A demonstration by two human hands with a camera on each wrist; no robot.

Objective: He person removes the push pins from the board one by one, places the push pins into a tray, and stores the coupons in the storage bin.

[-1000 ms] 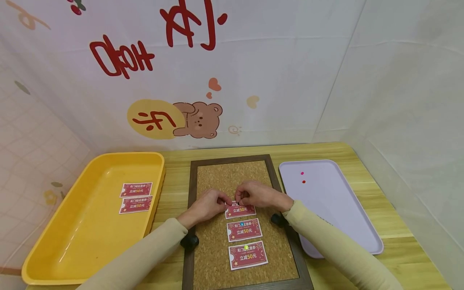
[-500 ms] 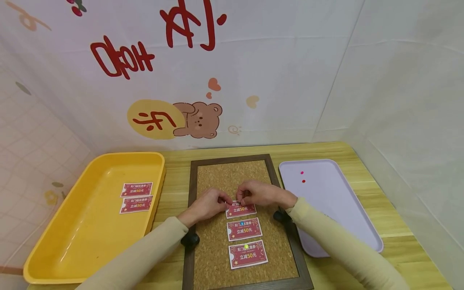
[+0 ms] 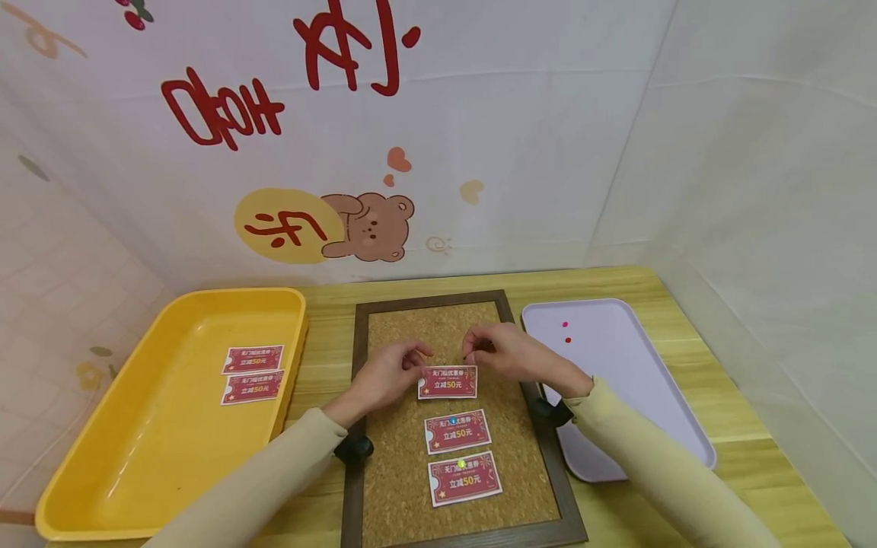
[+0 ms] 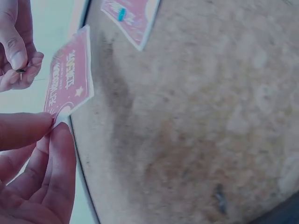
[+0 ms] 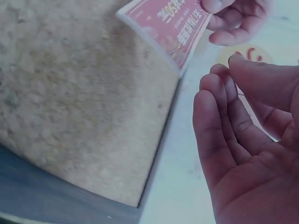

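My left hand (image 3: 385,374) pinches a red coupon (image 3: 448,383) by its left corner between thumb and index finger. In the left wrist view this coupon stands tilted up off the cork board (image 3: 397,479). Just right of the coupon, my right hand (image 3: 505,354) pinches a dark pushpin (image 4: 20,71), its thin metal point showing below the fingers. Lower on the board lie two more coupons, the middle coupon (image 3: 457,438) with a blue pushpin (image 3: 453,420) at its top and the bottom coupon (image 3: 466,483) with a yellow-green pushpin (image 3: 462,463).
A yellow bin (image 3: 164,426) on the left holds two coupons (image 3: 252,388). To the right is a lilac tray (image 3: 623,365) with a pink pushpin (image 3: 565,324) and a red pushpin (image 3: 568,340). A dark wooden frame (image 3: 352,487) borders the board.
The left hand has raised the coupon off the board and away from the two pinned ones. My right hand has drawn back up and to the right, still holding the dark pushpin.
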